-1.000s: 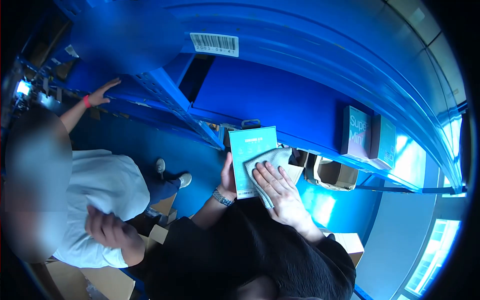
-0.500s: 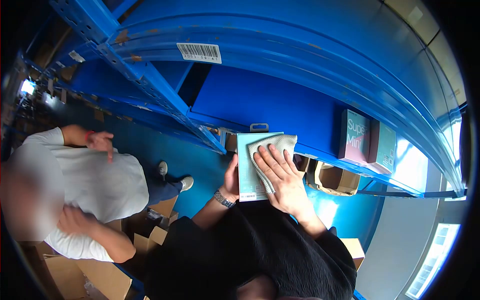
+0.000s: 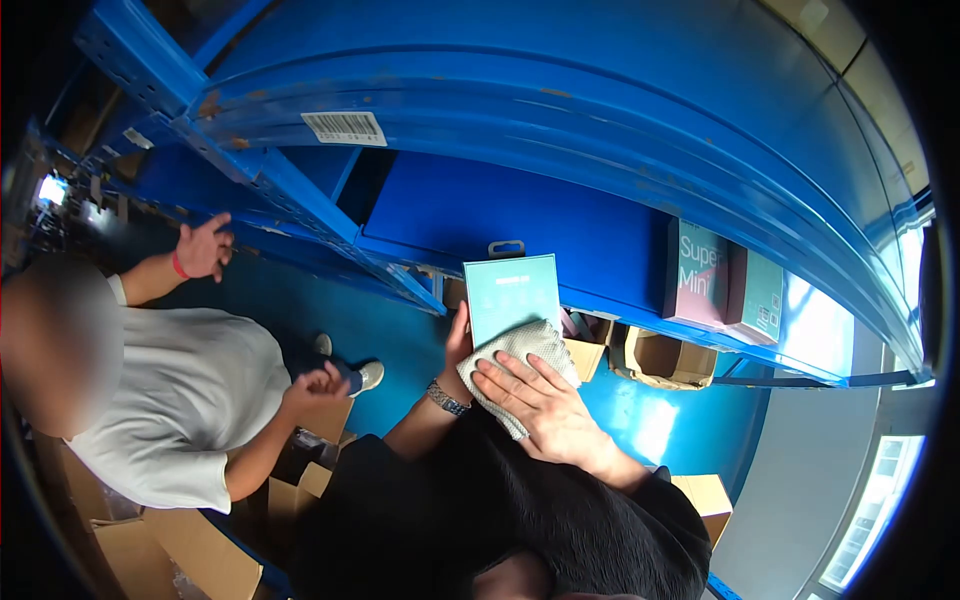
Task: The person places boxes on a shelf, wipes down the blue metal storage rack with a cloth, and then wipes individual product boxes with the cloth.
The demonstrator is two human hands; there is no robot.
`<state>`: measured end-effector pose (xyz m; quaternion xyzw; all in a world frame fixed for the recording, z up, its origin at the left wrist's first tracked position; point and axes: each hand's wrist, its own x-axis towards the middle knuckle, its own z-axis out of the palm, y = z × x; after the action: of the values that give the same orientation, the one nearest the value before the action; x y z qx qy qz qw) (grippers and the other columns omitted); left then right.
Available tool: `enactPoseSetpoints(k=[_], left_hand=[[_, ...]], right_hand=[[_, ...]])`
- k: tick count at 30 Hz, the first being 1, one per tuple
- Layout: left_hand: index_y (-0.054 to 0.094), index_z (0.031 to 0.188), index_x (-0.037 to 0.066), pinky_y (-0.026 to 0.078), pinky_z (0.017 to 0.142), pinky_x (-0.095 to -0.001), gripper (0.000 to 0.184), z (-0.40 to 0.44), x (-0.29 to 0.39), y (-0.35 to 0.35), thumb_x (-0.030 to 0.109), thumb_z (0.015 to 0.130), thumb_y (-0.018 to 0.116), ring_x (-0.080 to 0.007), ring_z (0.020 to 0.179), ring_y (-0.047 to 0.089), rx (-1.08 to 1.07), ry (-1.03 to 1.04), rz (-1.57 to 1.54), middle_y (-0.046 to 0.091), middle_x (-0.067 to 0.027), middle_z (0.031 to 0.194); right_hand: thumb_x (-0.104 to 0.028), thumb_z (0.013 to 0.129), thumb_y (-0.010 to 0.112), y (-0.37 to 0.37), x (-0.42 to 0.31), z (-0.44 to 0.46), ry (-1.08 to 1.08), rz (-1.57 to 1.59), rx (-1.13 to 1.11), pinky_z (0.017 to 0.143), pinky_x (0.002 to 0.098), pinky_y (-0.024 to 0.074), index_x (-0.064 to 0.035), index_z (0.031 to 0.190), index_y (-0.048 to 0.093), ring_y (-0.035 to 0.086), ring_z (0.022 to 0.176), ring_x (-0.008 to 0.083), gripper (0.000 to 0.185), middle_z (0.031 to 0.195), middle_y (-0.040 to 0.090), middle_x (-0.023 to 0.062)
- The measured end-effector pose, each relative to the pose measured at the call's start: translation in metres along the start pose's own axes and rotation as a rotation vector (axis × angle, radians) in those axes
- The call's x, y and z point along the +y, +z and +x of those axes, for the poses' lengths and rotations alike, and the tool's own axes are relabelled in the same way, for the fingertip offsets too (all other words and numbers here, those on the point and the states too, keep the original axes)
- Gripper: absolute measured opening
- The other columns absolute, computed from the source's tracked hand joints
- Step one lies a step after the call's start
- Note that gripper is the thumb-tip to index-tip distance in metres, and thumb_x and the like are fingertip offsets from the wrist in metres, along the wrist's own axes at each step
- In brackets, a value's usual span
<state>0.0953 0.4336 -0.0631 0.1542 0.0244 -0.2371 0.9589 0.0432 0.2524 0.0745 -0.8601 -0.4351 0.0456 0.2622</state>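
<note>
A pale green retail box [image 3: 512, 290] with a hang tab at its top stands tilted in front of my chest. My left hand [image 3: 458, 352], with a metal watch on the wrist, grips the box along its left edge; most of its fingers are hidden behind. A grey textured cloth [image 3: 545, 342] covers the lower part of the box face. My right hand [image 3: 545, 412] presses this cloth against the box, its fingers bent over the fabric.
A blue metal shelf [image 3: 520, 200] is ahead, holding a "Super Mini" box [image 3: 697, 275] and a green box [image 3: 755, 292]. Open cardboard cartons [image 3: 663, 355] stand beneath. At the left, a person in a white shirt [image 3: 200, 385] stands close, both hands raised.
My right hand and the cloth have slid down the box, uncovering its upper face. The person at the left has raised one hand and lowered the other from the face.
</note>
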Motion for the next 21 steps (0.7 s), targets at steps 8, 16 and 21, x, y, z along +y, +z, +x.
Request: enactPoseSetpoints(k=[8,16,21], left_hand=[[0.034,0.162,0.016,0.042,0.116,-0.057,0.074,0.002,-0.006,-0.002,0.061,0.104,0.039,-0.0392,0.139,0.052,-0.184,-0.057,-0.131,0.046,-0.016,0.158],[0.04,0.159,0.014,0.046,0.115,-0.0469,0.065,-0.004,-0.016,0.008,0.054,0.108,0.041,-0.0297,0.136,0.057,-0.178,0.025,-0.086,0.054,-0.0122,0.153],[0.04,0.159,0.014,0.046,0.115,-0.0455,0.065,-0.005,-0.02,0.005,0.053,0.108,0.041,-0.0277,0.136,0.057,-0.078,0.022,-0.157,0.055,-0.0115,0.152]], right_hand=[[-0.016,0.082,0.061,-0.008,0.012,0.012,0.057,-0.029,0.124,0.128,0.0439,0.0209,-0.0093,0.158,0.043,0.032,0.156,0.0234,0.079,0.166,0.04,0.0063],[-0.011,0.078,0.062,-0.025,0.028,0.031,0.11,-0.003,0.181,0.128,0.0445,0.0201,-0.0078,0.158,0.043,0.031,0.156,0.0245,0.083,0.166,0.04,0.0069],[-0.011,0.077,0.06,-0.027,0.034,0.036,0.101,-0.03,0.223,0.129,0.0469,0.0189,-0.0076,0.159,0.042,0.03,0.157,0.0266,0.083,0.166,0.04,0.0091]])
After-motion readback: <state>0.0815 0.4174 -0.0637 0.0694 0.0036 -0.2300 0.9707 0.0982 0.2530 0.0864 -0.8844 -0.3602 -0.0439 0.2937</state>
